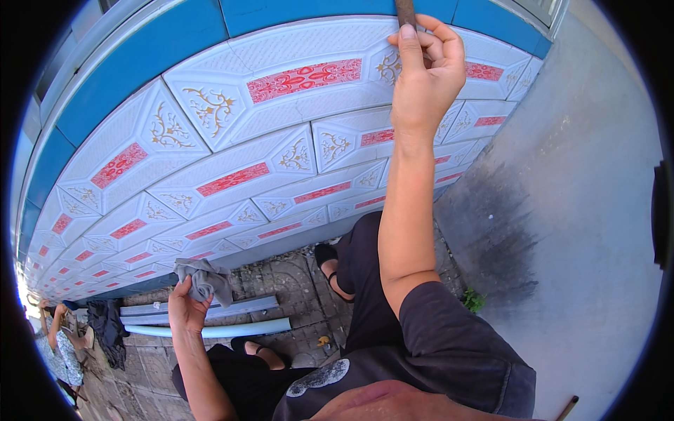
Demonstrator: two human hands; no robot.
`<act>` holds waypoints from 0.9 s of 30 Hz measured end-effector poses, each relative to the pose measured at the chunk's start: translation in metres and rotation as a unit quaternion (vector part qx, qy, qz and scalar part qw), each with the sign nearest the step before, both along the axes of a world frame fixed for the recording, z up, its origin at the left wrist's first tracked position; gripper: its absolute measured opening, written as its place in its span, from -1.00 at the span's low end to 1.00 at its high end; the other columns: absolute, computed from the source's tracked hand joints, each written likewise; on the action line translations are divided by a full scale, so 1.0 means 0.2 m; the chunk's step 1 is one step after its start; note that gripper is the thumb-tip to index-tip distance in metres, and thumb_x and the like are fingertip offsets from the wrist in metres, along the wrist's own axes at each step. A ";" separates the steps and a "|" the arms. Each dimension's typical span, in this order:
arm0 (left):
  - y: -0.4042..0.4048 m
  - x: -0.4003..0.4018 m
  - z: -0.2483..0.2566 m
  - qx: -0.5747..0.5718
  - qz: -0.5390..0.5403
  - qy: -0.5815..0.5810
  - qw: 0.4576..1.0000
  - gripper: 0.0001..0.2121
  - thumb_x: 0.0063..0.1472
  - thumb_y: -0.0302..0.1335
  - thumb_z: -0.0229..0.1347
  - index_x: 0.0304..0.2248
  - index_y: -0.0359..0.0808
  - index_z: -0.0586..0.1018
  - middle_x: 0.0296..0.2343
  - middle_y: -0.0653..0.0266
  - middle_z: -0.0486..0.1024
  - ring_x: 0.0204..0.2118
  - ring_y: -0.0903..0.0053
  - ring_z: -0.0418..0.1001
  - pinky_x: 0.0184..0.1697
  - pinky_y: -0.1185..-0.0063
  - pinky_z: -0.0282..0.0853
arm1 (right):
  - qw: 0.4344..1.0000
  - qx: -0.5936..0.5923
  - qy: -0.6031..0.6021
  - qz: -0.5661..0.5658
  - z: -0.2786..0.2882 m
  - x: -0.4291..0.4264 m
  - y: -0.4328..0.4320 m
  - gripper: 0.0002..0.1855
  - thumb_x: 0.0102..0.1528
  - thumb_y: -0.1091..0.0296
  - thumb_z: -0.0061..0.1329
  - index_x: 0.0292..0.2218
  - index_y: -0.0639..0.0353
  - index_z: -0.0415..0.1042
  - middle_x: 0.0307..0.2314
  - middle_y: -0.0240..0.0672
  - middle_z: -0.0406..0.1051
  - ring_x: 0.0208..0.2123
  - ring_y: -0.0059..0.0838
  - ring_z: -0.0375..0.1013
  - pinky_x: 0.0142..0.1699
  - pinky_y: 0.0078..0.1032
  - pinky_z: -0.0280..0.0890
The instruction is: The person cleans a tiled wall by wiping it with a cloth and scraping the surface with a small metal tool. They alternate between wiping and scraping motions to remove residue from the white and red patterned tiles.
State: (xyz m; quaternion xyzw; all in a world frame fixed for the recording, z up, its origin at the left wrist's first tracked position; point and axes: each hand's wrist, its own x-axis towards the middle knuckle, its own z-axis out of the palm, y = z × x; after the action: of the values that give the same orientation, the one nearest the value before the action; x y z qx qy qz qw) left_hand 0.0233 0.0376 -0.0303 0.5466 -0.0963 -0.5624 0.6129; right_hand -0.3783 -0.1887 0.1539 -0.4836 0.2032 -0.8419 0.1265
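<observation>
My right hand (432, 68) is raised at the top of the view, with the thumb and fingers closed around a brown bar (405, 14). The bar's upper end runs out of the picture, and I cannot tell if it is wood or rusty metal. Behind it is a wall of white relief tiles (274, 116) with red panels and gold scrolls. A border of blue tiles (142, 68) runs along the wall's top. Lower down on the left, my left hand (189, 310) grips a crumpled grey cloth (205, 281), held away from the wall.
A pale blue pipe (253, 327) and grey lengths of channel (258, 304) lie on the paving (295, 284). Dark fabric (107, 326) is beside them. Another person (58, 347) sits or crouches at far left. A plain grey wall (579, 210) stands at right, a small plant (473, 300) at its foot.
</observation>
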 end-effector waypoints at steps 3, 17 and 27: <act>0.00 0.00 0.01 0.002 0.006 0.004 1.000 -0.69 0.35 -0.44 -0.10 0.05 -0.27 0.41 -0.16 0.17 0.60 -0.20 0.35 0.62 -0.35 0.44 0.59 | 0.998 0.011 0.023 -0.052 -0.01 -0.01 0.00 -0.85 0.17 0.44 0.13 -0.22 0.27 0.52 -0.46 -0.42 0.50 -0.39 -0.73 0.40 -0.37 -0.73 0.20; 0.02 0.02 -0.07 0.029 -0.009 0.024 0.999 -0.70 0.35 -0.41 -0.08 0.04 -0.19 0.40 -0.15 0.24 0.58 -0.18 0.34 0.59 -0.30 0.37 0.55 | 0.979 -0.025 0.117 -0.162 0.19 -0.08 0.00 -0.88 0.04 0.65 0.13 -0.32 0.30 0.58 -0.40 -0.36 0.43 -0.27 -0.51 0.38 -0.15 -0.61 0.28; -0.02 -0.03 -0.08 0.037 -0.028 0.034 0.998 -0.68 0.33 -0.42 -0.06 0.05 -0.20 0.41 -0.15 0.23 0.58 -0.19 0.34 0.59 -0.28 0.33 0.53 | 0.978 -0.036 0.121 -0.166 0.21 0.00 0.01 -0.88 0.00 0.63 0.15 -0.35 0.25 0.60 -0.44 -0.38 0.46 -0.32 -0.48 0.33 -0.19 -0.56 0.24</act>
State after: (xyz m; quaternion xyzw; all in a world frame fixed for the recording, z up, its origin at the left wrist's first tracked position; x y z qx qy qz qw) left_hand 0.0180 0.0341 -0.0464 0.5461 -0.0696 -0.6006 0.5798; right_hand -0.3787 -0.1877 0.1965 -0.5457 0.2646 -0.7930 -0.0582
